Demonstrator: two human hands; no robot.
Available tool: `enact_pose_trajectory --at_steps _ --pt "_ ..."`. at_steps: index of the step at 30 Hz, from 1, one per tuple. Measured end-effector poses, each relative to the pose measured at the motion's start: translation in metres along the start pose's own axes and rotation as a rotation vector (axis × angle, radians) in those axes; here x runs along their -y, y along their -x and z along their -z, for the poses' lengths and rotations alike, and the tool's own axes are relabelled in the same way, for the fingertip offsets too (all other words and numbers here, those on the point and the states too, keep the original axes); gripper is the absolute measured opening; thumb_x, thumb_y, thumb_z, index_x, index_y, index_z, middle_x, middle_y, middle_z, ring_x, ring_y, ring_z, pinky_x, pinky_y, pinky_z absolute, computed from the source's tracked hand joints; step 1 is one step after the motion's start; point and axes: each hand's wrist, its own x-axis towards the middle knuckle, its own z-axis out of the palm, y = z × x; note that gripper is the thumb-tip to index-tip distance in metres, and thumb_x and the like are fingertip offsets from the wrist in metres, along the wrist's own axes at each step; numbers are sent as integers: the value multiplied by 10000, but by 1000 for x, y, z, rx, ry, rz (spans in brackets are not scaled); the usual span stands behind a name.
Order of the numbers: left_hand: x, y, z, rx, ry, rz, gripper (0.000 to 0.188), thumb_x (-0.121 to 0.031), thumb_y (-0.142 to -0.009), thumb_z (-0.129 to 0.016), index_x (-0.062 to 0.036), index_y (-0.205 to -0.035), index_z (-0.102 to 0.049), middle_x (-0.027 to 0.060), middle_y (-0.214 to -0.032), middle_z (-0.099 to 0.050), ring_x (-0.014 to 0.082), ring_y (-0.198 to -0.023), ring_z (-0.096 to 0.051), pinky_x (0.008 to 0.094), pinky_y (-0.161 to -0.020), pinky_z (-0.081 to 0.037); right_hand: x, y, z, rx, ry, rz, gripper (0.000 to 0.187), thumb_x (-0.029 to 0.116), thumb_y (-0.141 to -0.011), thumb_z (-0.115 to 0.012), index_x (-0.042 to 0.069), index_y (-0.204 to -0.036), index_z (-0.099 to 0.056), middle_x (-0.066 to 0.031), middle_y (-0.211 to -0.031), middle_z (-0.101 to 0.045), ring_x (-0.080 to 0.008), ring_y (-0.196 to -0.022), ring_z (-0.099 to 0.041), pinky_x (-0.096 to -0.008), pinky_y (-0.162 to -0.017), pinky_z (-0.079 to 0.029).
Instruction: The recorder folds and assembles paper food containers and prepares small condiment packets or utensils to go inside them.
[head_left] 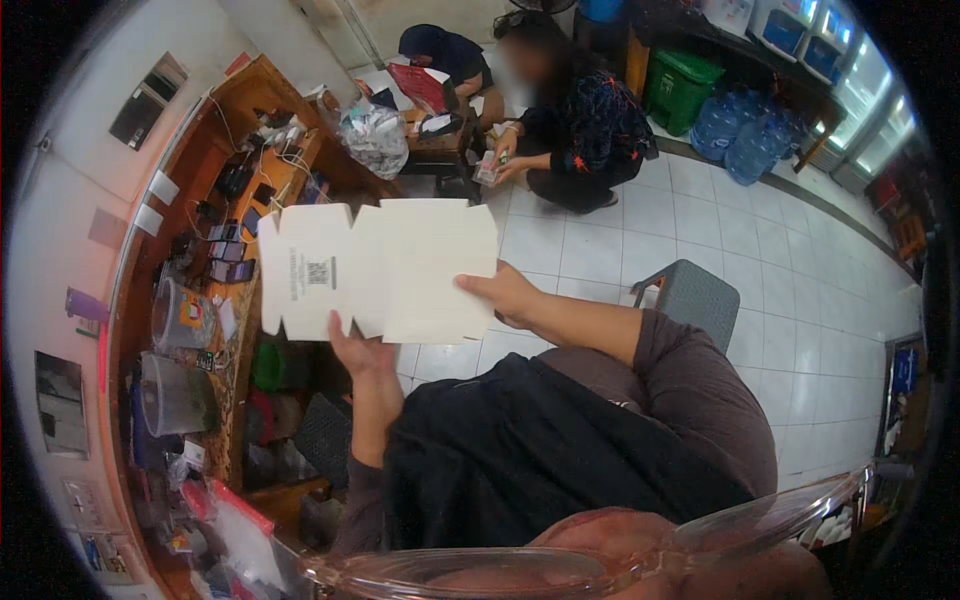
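Card, head view: a flat, unfolded white cardboard box blank (432, 255) with notched flaps and a small printed code is raised in front of the torso, between both hands.
Right hand (512, 297): thumb flat on the blank's right part, other fingers closed behind it, gripping its edge.
Left hand (366, 352): thumb over the lower edge, the card held against fingers mostly hidden behind; how far they bend I cannot tell.
Tubs: two clear plastic tubs, the upper (168, 322) and the lower (178, 396), stand on a worn brown wooden bench (236, 376); their contents are unclear.
Bin: a green plastic bin (682, 94), inside hidden, beside large translucent blue water bottles (718, 130).
Edges: the bench runs along the left; a grey plastic stool (704, 302) stands beyond the right forearm.
Room: white tiled floor (722, 214) stretches between stool and bottles.
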Motion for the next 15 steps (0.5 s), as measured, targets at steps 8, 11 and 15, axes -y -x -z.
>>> enact_pose_trajectory --at_steps 8,11,15 --pt "4 24 39 152 -44 -166 597 -449 -846 -412 -43 -1277 -335 115 -1230 -436 274 -1099 -452 426 -902 -394 -30 8 3 106 0 -102 419 134 -806 -591 -61 -1149 -449 -136 -1074 -551 -209 -967 -540 -310 -827 -440" --pt "4 20 35 -6 -185 -187 551 -413 -891 -376 -36 -1287 -311 126 -1246 -404 273 -1119 -418 409 -919 -369 -47 1 8 111 95 -40 419 173 -816 -579 -60 -1143 -458 -141 -1071 -551 -207 -962 -538 -308 -825 -446" --pt "-3 35 26 -104 -309 -196 506 -356 -915 -361 30 -1241 -333 118 -1155 -468 247 -1037 -476 352 -876 -402 -37 0 22 154 151 -292 489 266 -862 -506 -51 -1212 -376 -169 -1196 -450 -235 -1115 -431 -359 -930 -356"
